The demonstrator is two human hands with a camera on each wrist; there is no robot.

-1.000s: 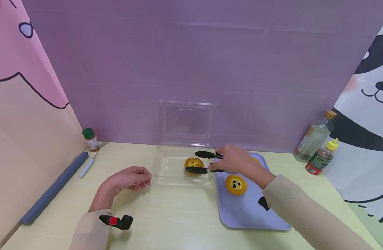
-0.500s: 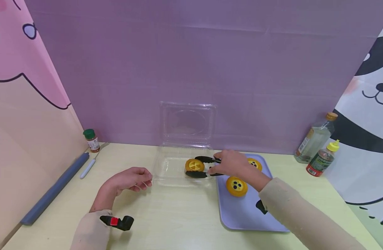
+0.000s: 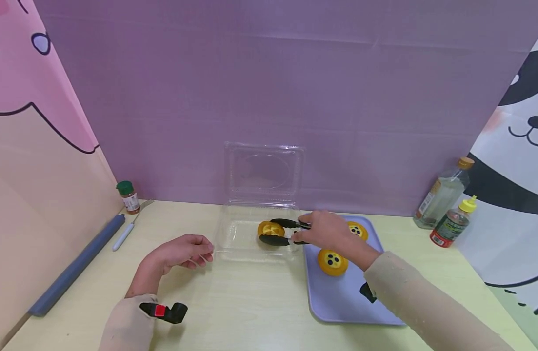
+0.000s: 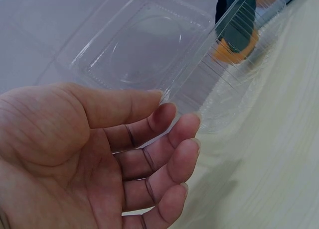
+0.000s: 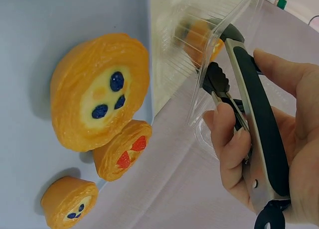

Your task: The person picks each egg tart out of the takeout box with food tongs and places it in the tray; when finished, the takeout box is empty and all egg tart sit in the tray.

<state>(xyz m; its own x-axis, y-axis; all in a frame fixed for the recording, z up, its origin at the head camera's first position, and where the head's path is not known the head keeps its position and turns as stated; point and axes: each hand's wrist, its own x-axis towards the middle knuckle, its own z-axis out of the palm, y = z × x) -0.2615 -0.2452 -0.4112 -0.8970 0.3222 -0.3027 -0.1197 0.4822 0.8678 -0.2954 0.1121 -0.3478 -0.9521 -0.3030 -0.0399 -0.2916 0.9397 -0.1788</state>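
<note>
My left hand (image 3: 185,249) pinches the near left corner of a clear plastic clamshell container (image 3: 235,236) between thumb and forefinger; the other fingers are loosely bent in the left wrist view. The container's lid (image 3: 264,170) stands up against the backdrop. In my right hand (image 3: 323,228) is a pair of tongs (image 5: 264,124) with black scalloped tips. The tips lie inside the container at the right part of a fruit-topped egg tart (image 3: 269,228), one beyond it and one on its near side. Whether they touch the tart, I cannot tell.
Right of the container, a lilac tray (image 3: 339,307) bears a blueberry tart (image 3: 332,262), with more tarts behind. Two bottles (image 3: 444,195) stand at the far right. On the left are a spice jar (image 3: 128,197), a white-handled tool (image 3: 124,237) and a blue-grey roll (image 3: 77,265).
The tongs' tips have come slightly closer together, and the tart has shifted a little left within the container. My left hand has stayed at the container's corner.
</note>
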